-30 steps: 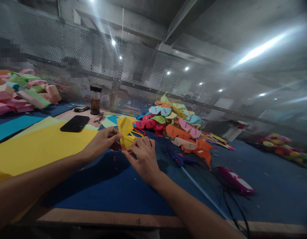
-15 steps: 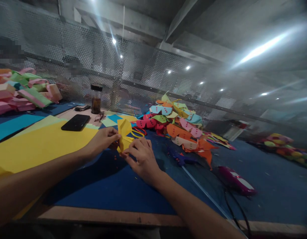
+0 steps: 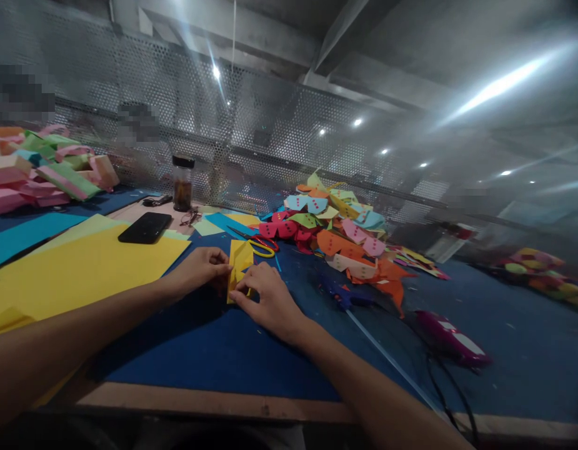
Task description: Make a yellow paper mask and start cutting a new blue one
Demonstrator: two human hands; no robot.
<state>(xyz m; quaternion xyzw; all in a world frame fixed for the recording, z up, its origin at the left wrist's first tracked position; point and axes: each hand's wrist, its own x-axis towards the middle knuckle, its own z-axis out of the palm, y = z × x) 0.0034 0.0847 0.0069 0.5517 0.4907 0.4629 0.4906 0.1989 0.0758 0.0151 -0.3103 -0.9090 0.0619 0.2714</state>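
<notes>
Holding: yellow paper piece (image 3: 240, 251), creased and narrow, between both hands, well in from the tabletop's (image 3: 199, 359) near edge and left of its middle; whether its underside touches the blue surface cannot be told.
Left hand (image 3: 202, 270): thumb and fingertips closed narrowly at the paper's left edge; far fingers shadowed.
Right hand (image 3: 270, 294): thumb and forefinger drawn together on the paper's near end, remaining fingers curled over its right side.
Paper, weight: judged very light; likely to shift with a slight pull or a puff of air.
Paper, stiffness: judged thin card, firm along the folds, soft across open panels.
Paper, surface: apparently dry and matt, little slip expected; hard pinching may crush or crease it.
Paper, best hold: flat fingertip pinch on the left edge and near corner, where layers seem doubled; loose flaps and panel centres are poorer places.
Scissors (image 3: 264, 252): yellow and red handles, just beyond the paper, towards the far edge.
Yellow sheet (image 3: 101, 265): large, flat, along the tabletop's left part; phone (image 3: 145, 227) at its far side.
Paper pile (image 3: 338, 240): folded multicoloured shapes with dots, towards the far edge, right of the scissors.
Glue gun (image 3: 341, 295): dark blue, nearer than the pile, clear stick trailing towards the near edge.
</notes>
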